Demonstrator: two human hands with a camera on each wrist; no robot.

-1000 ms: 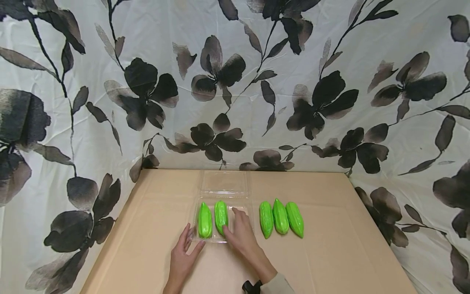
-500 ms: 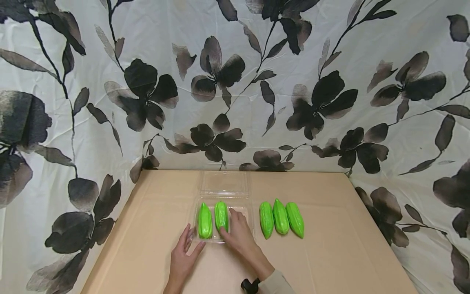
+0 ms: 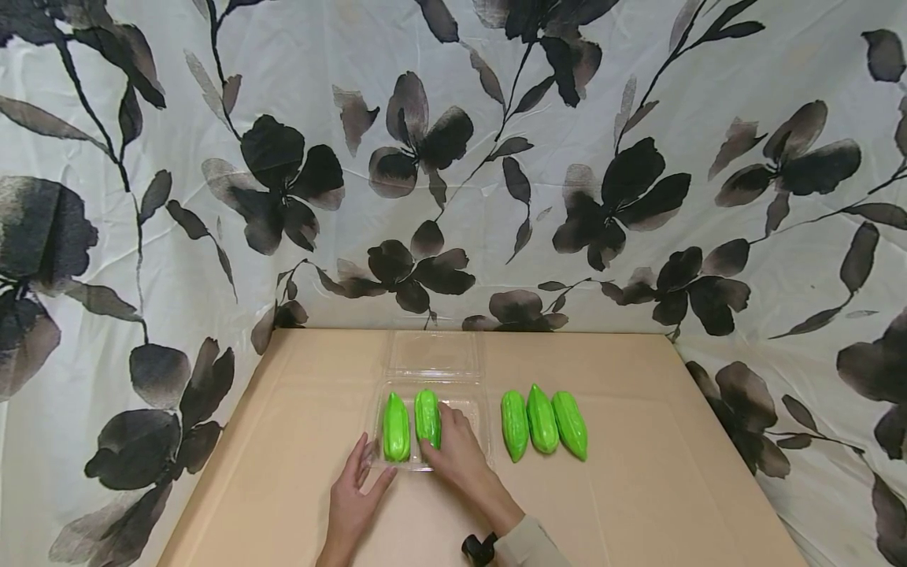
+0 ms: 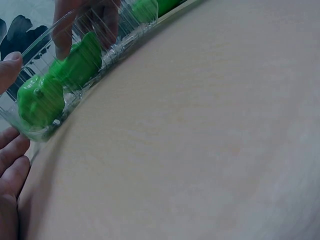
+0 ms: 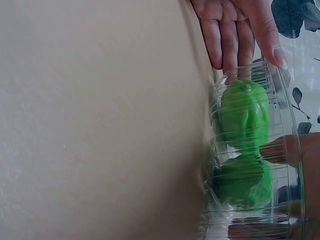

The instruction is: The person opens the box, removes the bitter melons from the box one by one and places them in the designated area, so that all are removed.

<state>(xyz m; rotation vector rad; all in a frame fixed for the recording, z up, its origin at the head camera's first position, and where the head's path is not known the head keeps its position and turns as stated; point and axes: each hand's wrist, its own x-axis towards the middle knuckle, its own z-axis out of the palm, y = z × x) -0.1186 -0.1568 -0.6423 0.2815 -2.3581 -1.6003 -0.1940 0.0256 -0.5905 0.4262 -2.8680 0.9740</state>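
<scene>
In the head view, a clear plastic clamshell container [image 3: 464,465] lies with its lid [image 3: 434,354] folded back. Inside its base are two ridged green gourd-like vegetables, a left one [image 3: 396,428] and a right one [image 3: 427,416]. My right hand [image 3: 460,457] reaches into the base and pinches the right vegetable, thumb at its near end and fingers along its right side. At the container's near left corner, my left hand [image 3: 352,496] touches the outside with fairly straight fingers; the right wrist view shows its thumb [image 5: 276,45] at the rim.
Right of the container, three more green vegetables [image 3: 542,421] lie side by side on the tan tabletop [image 3: 659,488]. A white cloth with dark flowers [image 3: 524,197] hangs behind the table and along its sides. A black band [image 3: 479,549] sits on the right wrist.
My right hand has shifted slightly left, its fingers coming in against the right vegetable's side. The left hand, container and other vegetables look unmoved.
</scene>
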